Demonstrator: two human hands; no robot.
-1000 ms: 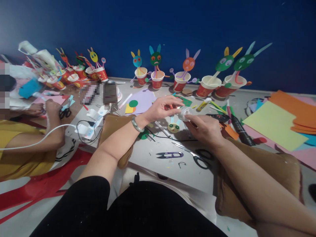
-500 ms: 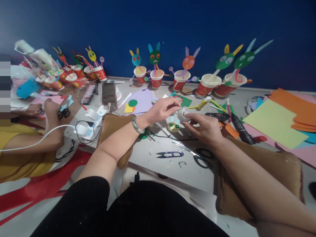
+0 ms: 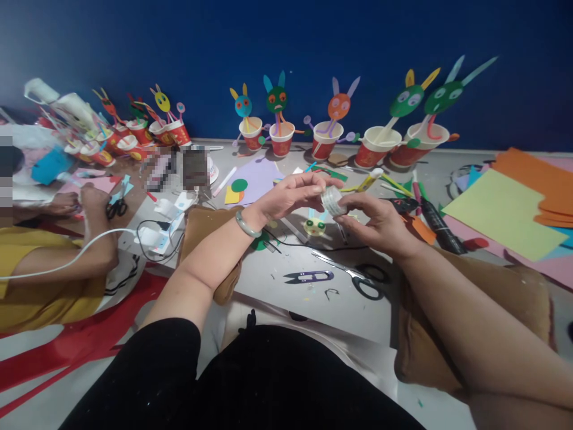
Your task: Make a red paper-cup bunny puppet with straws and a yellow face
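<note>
My right hand (image 3: 380,224) grips a small clear roll of tape (image 3: 332,199) between thumb and fingers, lifted above the floor. My left hand (image 3: 293,196), with a green bangle on the wrist, pinches at the roll's left edge. What the fingertips pull on is too small to make out. Under the hands lies a small yellow paper face (image 3: 315,226). Black-handled scissors (image 3: 358,278) and purple thread snips (image 3: 310,276) lie just nearer to me on the grey floor.
Red paper cups with paper rabbit figures (image 3: 326,128) line the blue wall. Coloured paper sheets (image 3: 505,212) lie at the right, markers and a glue stick (image 3: 369,181) beyond my hands. Another person in yellow (image 3: 49,263) sits at the left beside a white cable and charger (image 3: 150,236).
Both hands have lifted slightly with the tape roll and drawn closer together. The roll has turned in my right hand, and the left fingers now pinch its edge.
</note>
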